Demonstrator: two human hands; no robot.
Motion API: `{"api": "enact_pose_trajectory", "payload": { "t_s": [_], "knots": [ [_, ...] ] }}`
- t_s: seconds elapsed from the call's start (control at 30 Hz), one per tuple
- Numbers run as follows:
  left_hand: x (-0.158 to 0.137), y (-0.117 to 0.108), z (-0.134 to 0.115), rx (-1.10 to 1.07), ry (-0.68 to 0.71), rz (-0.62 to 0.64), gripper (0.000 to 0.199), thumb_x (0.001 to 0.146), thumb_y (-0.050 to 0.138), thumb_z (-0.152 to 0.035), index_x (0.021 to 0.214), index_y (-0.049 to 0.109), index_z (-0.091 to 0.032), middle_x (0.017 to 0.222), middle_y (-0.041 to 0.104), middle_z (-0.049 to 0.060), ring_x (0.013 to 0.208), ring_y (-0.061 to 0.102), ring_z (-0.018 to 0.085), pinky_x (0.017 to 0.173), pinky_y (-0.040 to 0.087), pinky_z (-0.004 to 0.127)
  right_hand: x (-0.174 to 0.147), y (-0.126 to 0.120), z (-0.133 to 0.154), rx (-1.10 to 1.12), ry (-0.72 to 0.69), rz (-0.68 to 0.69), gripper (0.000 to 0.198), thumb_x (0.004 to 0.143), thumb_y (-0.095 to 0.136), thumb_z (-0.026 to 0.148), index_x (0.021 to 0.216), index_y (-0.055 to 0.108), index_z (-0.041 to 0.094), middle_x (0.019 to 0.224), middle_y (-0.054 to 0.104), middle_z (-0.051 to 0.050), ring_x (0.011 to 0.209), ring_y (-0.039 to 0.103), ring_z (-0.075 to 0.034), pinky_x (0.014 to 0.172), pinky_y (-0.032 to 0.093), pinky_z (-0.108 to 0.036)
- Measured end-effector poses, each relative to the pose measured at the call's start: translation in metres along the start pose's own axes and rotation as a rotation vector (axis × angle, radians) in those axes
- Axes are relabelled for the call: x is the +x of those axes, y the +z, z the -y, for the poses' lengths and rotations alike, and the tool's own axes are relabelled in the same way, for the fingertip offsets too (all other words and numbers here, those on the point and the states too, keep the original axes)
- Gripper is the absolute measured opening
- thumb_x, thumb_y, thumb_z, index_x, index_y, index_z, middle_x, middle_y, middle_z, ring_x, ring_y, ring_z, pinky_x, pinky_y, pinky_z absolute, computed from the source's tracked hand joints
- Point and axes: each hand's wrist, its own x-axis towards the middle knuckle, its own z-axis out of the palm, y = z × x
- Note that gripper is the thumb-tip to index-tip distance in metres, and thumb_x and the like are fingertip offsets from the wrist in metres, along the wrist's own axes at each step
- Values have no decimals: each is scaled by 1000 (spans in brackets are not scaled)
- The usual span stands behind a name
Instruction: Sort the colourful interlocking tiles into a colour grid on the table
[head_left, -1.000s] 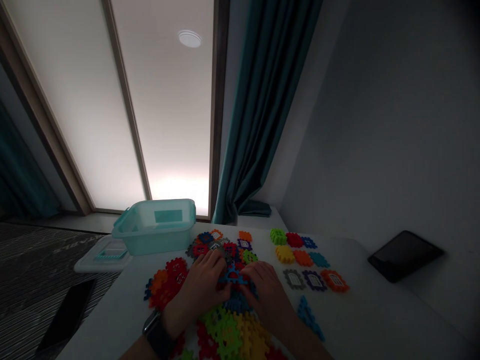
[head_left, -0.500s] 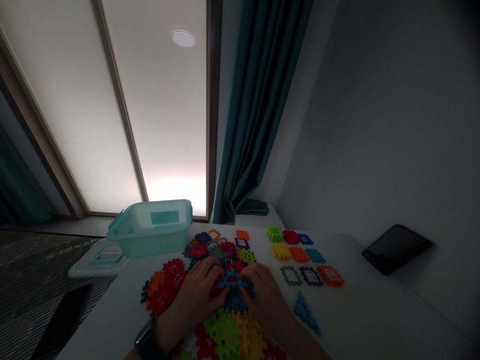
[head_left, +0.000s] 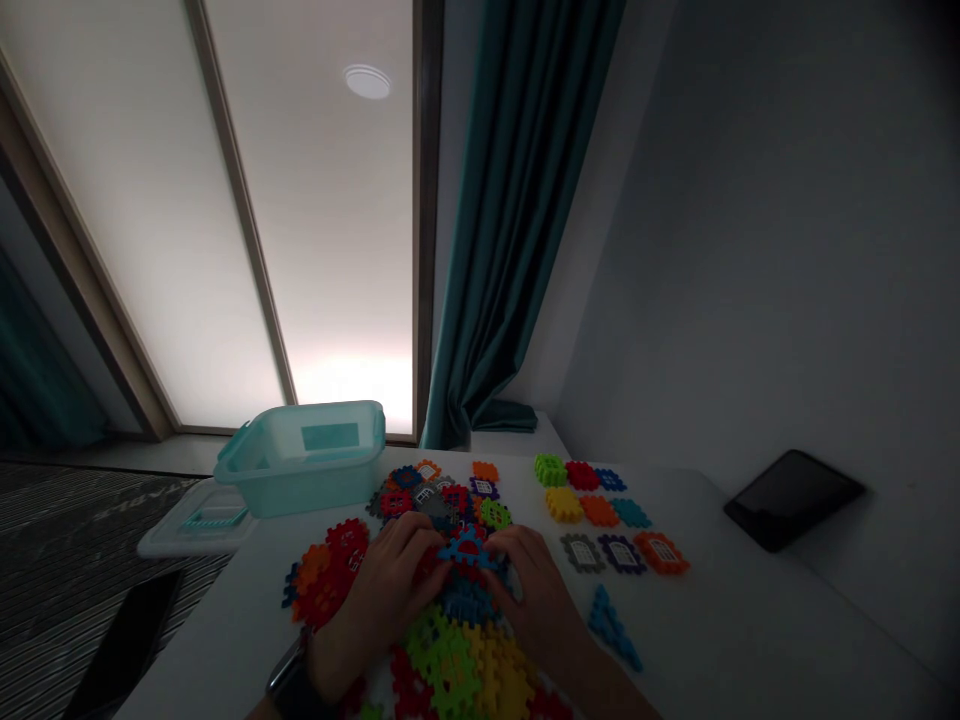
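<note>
Between my two hands is a blue triangular interlocking block with toothed edges and a half-round opening, red showing through it. My left hand grips its left end with fingers and thumb; a dark watch is on that wrist. On the opposite end, my right hand pinches the block's right corner. Right below lie more blue blocks, partly hidden by my hands. Closer to me are piles of green blocks, yellow blocks and red blocks.
Left of my hands is a red and orange pile. Mixed blocks lie beyond. Sorted blocks form rows at right, near a blue triangular stack. A teal bin stands by its lid; a black tablet is far right.
The blue triangular block has risen and tilted slightly, with both hands still on it. My right hand has shifted a little to the right. The other blocks look unchanged.
</note>
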Motion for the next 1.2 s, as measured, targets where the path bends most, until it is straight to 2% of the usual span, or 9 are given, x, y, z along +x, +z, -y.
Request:
{"api": "enact_pose_trajectory", "payload": {
  "t_s": [0.27, 0.5, 0.73, 0.97, 1.2],
  "knots": [
    [1, -6, 1, 25, 54, 37, 11, 104, 52, -27, 101, 62, -22, 101, 65, 7, 90, 67, 23, 79, 59, 36, 0, 0, 0, -4, 4, -27, 11, 103, 48, 22, 108, 56, 25, 100, 67, -7, 94, 64, -25, 80, 55, -39],
    [3, -9, 3, 108, 147, 55, 11, 102, 52, -25, 101, 63, -21, 101, 66, 7, 88, 67, 23, 77, 59, 36, 0, 0, 0, 11, 2, -44, 12, 103, 47, 21, 109, 57, 25, 100, 68, -7, 94, 65, -25, 81, 56, -39],
    [-1, -4, 4, -17, 93, 48, 7, 96, 56, -18, 102, 60, -22, 105, 61, 7, 90, 67, 22, 78, 59, 33, 0, -1, -2, 15, -21, -64, 15, 103, 48, 22, 112, 59, 26, 101, 70, -8, 96, 67, -25, 81, 57, -40],
    [-3, -4, 5, -63, 40, 57, 9, 97, 56, -18, 104, 60, -22, 106, 61, 8, 93, 67, 22, 83, 59, 35, 1, -4, -6, -6, -124, -101, 22, 102, 50, 15, 116, 62, 27, 98, 75, -4, 91, 73, -22, 97, 55, -46],
    [0, -5, 5, -88, 40, 11, 8, 98, 54, -18, 102, 60, -22, 104, 60, 7, 95, 66, 21, 82, 59, 32, 3, -8, -8, 51, -135, -105, 18, 103, 51, 15, 112, 60, 28, 100, 78, -3, 96, 76, -21, 101, 54, -47]
  ]
}}
